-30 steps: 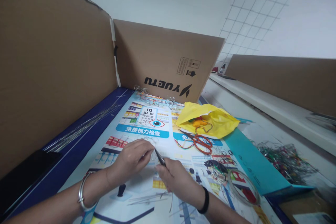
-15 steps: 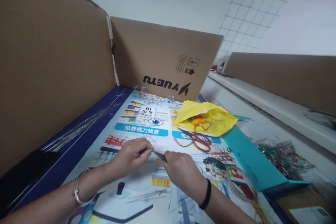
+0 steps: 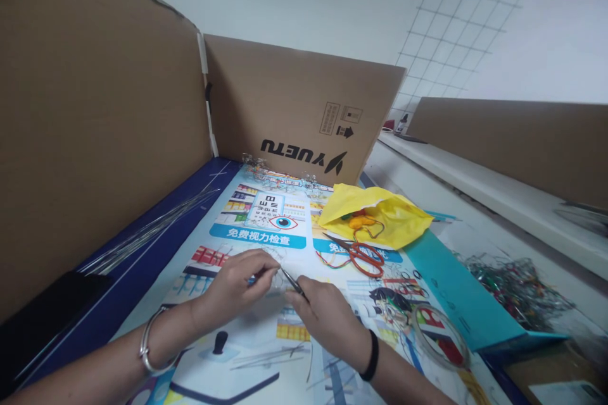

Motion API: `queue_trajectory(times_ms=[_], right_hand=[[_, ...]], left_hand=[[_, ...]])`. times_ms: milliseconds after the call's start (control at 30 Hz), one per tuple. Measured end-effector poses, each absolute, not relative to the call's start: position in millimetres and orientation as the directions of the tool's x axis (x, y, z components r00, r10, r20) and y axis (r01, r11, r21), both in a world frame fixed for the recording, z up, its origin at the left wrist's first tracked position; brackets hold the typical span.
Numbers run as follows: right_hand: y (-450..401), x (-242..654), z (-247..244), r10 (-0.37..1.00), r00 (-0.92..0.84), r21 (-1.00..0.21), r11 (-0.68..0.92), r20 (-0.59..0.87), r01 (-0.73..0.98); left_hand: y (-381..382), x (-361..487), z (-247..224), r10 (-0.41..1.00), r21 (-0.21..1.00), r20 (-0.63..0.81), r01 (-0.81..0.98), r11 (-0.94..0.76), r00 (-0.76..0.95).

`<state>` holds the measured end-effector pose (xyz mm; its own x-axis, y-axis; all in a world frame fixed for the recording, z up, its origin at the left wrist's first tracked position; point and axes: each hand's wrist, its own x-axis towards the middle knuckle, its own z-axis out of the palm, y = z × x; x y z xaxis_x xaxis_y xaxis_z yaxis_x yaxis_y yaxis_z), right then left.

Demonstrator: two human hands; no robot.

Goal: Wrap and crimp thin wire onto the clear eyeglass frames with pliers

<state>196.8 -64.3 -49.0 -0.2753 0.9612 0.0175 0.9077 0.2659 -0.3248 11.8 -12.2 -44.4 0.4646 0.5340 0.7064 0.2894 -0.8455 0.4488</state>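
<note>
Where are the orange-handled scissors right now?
In the head view, right of centre: the scissors lie on the printed sheet by the near edge of the yellow pouch, beyond the right hand.

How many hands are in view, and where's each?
2: the left hand, fingers pinched by the tip of the dark tool, and the right hand, gripping that tool. None seems hidden.

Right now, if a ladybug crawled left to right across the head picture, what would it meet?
Thin silvery wires → left hand → dark pointed tool → right hand → round ring → tangled heap.
</note>
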Motion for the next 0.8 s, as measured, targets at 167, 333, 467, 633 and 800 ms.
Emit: queue_trajectory(times_ms=[167, 333, 467, 633, 800], right_hand=[[-64.0, 196.9, -48.2, 0.958, -0.286, -0.407, 0.260, -0.005, 0.876], [-65.5, 196.4, -48.9, 0.955, -0.295, -0.438, 0.263, -0.006, 0.860], [-65.5, 195.9, -49.0, 0.956, -0.293, -0.442, 0.258, -0.012, 0.859], [-64.7, 195.6, -48.8, 0.957, -0.289, -0.468, 0.245, -0.024, 0.849], [-64.7, 195.4, -50.5, 0.957, -0.290, -0.509, 0.244, -0.012, 0.826]], left_hand=[[-11.4, 11.6, -48.8, 0.505, 0.404, 0.737, 0.306, -0.862, 0.450], [-9.4, 11.4, -56.0, 0.464, 0.356, 0.764, 0.307, -0.882, 0.448], [-8.2, 11.3, -58.6, 0.452, 0.338, 0.769, 0.312, -0.888, 0.452], [-7.9, 11.6, -60.2, 0.442, 0.324, 0.776, 0.317, -0.891, 0.450], [-7.9, 11.6, -62.0, 0.416, 0.289, 0.795, 0.327, -0.900, 0.441]])
